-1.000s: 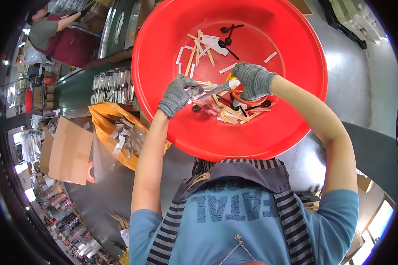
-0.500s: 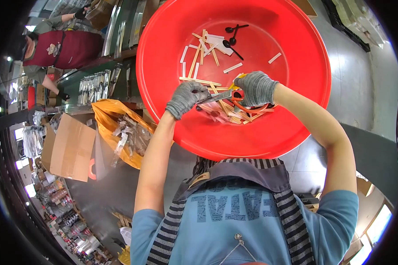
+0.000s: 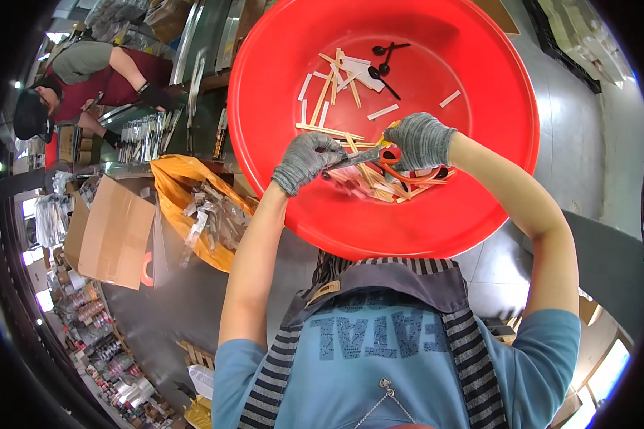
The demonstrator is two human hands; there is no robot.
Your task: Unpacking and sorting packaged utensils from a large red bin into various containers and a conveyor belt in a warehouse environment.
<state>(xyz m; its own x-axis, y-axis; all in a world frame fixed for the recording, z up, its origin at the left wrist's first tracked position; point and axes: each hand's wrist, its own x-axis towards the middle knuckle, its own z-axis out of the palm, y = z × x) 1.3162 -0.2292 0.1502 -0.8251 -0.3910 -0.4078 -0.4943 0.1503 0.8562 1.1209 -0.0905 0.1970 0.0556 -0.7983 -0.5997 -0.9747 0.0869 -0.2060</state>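
Over the large red tub [image 3: 265, 93], my right hand [image 3: 422, 141], in a grey knitted glove, is closed round scissors [image 3: 390, 154] with orange and yellow handles. The blades point left to my left hand [image 3: 308, 161], gloved alike. Its thumb and fingers are pinched together at the blade tips; what they hold is too small to make out. A blurred, clear film-like piece [image 3: 347, 180] shows below the blades. Loose wooden chopsticks [image 3: 329, 131] lie in the tub beneath and beyond my hands, with black plastic spoons [image 3: 385, 68] and white paper strips [image 3: 383, 111].
At left, an orange sack [image 3: 182, 168] holds clear plastic scraps, beside an open cardboard box [image 3: 116, 232]. A co-worker [image 3: 86, 86] in a dark red apron bends over a bench with rows of packets [image 3: 147, 139]. A black crate edge [image 3: 562, 46] lies at far right.
The co-worker has leaned down and reached toward the packets on the bench. The tub and both my hands sit slightly farther right in view; my hold on the scissors looks the same.
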